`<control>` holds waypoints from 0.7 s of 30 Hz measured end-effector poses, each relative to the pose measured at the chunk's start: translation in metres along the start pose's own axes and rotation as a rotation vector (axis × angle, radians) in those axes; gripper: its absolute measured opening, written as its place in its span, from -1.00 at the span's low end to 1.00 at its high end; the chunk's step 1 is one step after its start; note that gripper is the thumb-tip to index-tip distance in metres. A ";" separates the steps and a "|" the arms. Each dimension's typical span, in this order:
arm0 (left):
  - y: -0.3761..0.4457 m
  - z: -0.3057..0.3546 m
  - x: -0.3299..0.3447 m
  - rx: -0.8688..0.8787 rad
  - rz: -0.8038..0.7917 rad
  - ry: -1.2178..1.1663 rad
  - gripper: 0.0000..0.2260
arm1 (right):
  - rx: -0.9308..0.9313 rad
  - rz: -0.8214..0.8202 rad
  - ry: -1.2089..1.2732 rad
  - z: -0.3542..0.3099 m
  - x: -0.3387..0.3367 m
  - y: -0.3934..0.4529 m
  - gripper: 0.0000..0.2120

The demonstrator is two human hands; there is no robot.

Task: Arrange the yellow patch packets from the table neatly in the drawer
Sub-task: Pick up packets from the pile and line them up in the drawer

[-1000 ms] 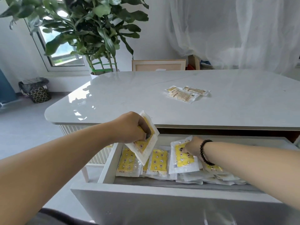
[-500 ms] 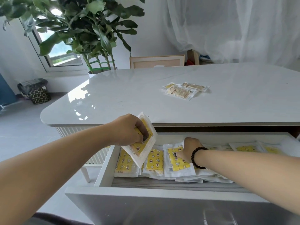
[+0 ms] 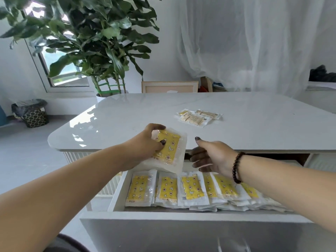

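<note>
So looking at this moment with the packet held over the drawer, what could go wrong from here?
1. The left hand pinches the packet by one edge, tilted over the drawer; it could slip and land askew.
2. The row of packets overlaps loosely, so sliding another in may shove them crooked.
3. The right hand, open above the row, could brush it out of line.

Home, looks like a living or dining room. Big leafy potted plant (image 3: 94, 42) by a window (image 3: 61, 70) at left, sheer white curtain (image 3: 245, 42) across the back. Glossy white tabletop (image 3: 127, 115) with rounded corners, white drawer (image 3: 181, 220) pulled out below it. Small patterned bin (image 3: 34, 115) with a liner on the grey floor (image 3: 23, 157) at far left. A framed panel (image 3: 170, 87) leans behind the tabletop, beside some clutter too small to make out. White walls, daylight from the window.
</note>
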State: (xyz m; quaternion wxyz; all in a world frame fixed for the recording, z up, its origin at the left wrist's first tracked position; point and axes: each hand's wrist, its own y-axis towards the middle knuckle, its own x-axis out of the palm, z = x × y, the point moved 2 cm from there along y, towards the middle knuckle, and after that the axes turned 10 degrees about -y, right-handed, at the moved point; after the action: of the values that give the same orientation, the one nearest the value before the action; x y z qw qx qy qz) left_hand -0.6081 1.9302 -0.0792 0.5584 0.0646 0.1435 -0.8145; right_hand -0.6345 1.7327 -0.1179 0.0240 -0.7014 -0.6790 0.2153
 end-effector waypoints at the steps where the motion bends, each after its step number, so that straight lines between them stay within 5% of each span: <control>1: 0.002 0.000 0.001 0.006 0.009 -0.028 -0.49 | -0.038 -0.008 0.030 -0.007 0.001 -0.009 -0.65; 4: -0.002 0.002 0.011 -0.022 0.033 -0.078 -0.37 | -0.106 -0.010 0.062 -0.018 0.004 -0.030 -0.86; 6: -0.007 0.004 0.020 -0.033 0.011 -0.175 -0.59 | -0.111 0.014 0.074 -0.018 0.006 -0.038 -0.95; 9: -0.014 0.010 0.035 -0.016 -0.020 -0.284 -0.81 | -0.104 0.063 0.109 -0.016 0.007 -0.042 -0.79; 16: -0.014 0.015 0.060 0.025 -0.064 -0.340 -0.74 | -0.120 0.165 0.086 -0.018 -0.014 -0.047 -0.84; 21: -0.012 0.013 0.065 0.002 -0.089 -0.288 -0.61 | -0.051 0.157 0.047 -0.003 -0.055 -0.032 -0.63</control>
State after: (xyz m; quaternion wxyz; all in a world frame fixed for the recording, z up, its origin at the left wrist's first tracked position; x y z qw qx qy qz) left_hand -0.6420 1.8727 -0.0826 0.5366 -0.0588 0.0638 -0.8393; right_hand -0.6629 1.6827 -0.0896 0.0049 -0.7576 -0.6266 0.1826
